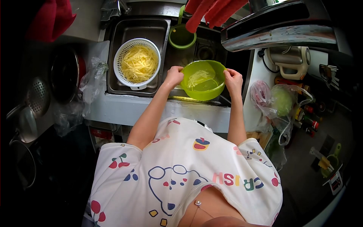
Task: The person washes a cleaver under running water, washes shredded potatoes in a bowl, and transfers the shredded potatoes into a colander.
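A green bowl (206,89) is held over the right sink basin, with pale shreds (199,78) lying inside it. My left hand (174,76) grips its left rim, and my right hand (233,80) has fingers closed on the right rim. To the left, a white colander (118,68) full of yellow shreds (140,62) rests in the left basin. Behind the bowl, a green long-handled scoop (182,38) is in the right basin.
Red cloths (211,13) hang over the back of the sink. On the right counter (251,113) are a kettle-like appliance (293,64), plastic bags with produce (281,100) and bottles. Crumpled plastic (90,81) lies left of the sink, near pans.
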The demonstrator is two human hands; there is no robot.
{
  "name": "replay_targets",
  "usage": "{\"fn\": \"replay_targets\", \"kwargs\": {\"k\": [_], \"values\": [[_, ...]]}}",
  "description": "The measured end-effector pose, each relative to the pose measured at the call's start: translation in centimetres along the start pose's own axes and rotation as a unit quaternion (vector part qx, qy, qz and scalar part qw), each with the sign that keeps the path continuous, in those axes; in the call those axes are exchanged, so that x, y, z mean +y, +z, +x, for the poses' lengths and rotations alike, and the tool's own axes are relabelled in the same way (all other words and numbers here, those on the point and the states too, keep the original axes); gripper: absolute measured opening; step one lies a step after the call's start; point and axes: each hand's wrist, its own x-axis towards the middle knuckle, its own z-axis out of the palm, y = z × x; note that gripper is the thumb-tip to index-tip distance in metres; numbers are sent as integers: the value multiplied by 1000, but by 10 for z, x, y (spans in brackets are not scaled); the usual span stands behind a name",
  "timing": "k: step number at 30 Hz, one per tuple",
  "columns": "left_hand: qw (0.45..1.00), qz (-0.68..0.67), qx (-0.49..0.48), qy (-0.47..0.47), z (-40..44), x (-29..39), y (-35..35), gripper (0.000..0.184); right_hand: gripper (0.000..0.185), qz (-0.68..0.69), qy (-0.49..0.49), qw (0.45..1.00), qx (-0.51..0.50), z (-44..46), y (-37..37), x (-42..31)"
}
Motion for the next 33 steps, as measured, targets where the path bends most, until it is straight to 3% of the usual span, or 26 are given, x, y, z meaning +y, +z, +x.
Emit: {"fn": "replay_targets", "kwargs": {"k": [24, 27, 30, 33], "values": [[998, 9, -55, -21, -3, 7, -7, 32, 37, 11, -25, 1000, -1, 4, -1, -16], [999, -11, -33, 1, 1, -2, -4, 30, 43, -44, 19, 995, -89, 2, -12, -31], [999, -44, -25, 18, -2, -5, -3, 30, 51, -67, -69, 991, -91, 7, -2, -12], [992, -121, -33, 19, -14, -12, 1, 34, 66, 162, -19, 974, -160, -6, -4, -28]]}}
